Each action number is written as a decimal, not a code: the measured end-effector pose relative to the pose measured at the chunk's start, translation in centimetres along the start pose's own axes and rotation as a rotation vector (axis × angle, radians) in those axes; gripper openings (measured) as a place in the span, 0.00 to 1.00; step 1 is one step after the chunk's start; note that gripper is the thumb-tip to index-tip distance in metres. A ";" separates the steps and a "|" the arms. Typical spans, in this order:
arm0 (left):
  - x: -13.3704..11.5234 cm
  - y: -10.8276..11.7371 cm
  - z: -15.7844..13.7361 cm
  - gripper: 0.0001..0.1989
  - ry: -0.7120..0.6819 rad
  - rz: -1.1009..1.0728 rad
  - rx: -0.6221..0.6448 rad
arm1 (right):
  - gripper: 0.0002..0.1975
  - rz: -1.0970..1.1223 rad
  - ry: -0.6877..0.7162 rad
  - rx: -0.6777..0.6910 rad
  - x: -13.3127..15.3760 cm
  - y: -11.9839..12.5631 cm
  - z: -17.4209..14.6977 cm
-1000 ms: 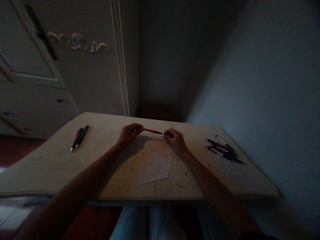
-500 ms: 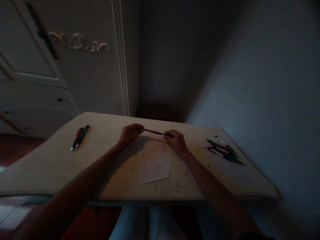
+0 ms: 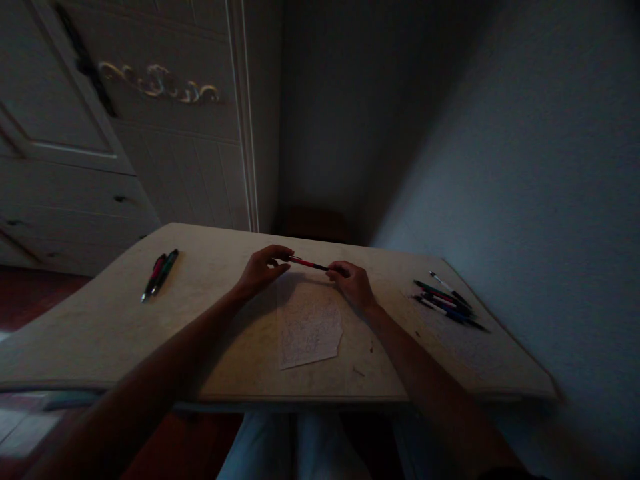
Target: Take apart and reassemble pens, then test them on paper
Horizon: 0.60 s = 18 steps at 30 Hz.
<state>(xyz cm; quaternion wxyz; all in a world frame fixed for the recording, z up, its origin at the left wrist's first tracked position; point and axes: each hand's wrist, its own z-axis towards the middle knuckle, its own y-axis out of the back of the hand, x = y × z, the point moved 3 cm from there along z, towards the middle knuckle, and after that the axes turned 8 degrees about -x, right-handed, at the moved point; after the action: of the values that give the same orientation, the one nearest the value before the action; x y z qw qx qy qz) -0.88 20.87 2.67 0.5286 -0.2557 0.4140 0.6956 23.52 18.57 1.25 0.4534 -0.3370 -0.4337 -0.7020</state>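
Note:
A red and black pen (image 3: 311,264) is held level above the table, its black tip end toward the right. My left hand (image 3: 263,270) is at the pen's left end, fingertips on it and the thumb a little lower. The thumb and fingers of my right hand (image 3: 351,279) pinch the dark tip end. Below both hands lies a torn sheet of paper (image 3: 310,330) covered in handwriting, its upper part in shadow.
On the pale table (image 3: 225,373), a red pen (image 3: 154,275) and a green pen (image 3: 166,272) lie at the left. Several pens (image 3: 447,303) are piled at the right on another written sheet (image 3: 467,347). A white cabinet (image 3: 200,180) and a wall (image 3: 540,200) stand beyond.
My left thumb has dropped slightly away from the pen, and more of the pen's left end shows, with its clip. My right hand has barely moved.

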 end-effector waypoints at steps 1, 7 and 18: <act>0.0 -0.1 0.0 0.21 0.003 -0.026 0.004 | 0.09 -0.004 0.000 -0.004 0.0 0.0 0.0; 0.5 -0.3 -0.1 0.23 0.084 0.046 -0.047 | 0.10 0.019 -0.015 -0.042 0.0 0.2 0.1; 1.3 -0.2 0.2 0.21 0.026 -0.034 0.011 | 0.10 0.017 -0.016 -0.042 0.3 0.2 0.0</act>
<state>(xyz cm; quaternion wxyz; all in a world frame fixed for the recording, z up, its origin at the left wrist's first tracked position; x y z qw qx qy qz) -1.05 21.78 1.66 0.5365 -0.2687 0.4203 0.6807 23.64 18.45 1.62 0.4485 -0.3557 -0.4198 -0.7044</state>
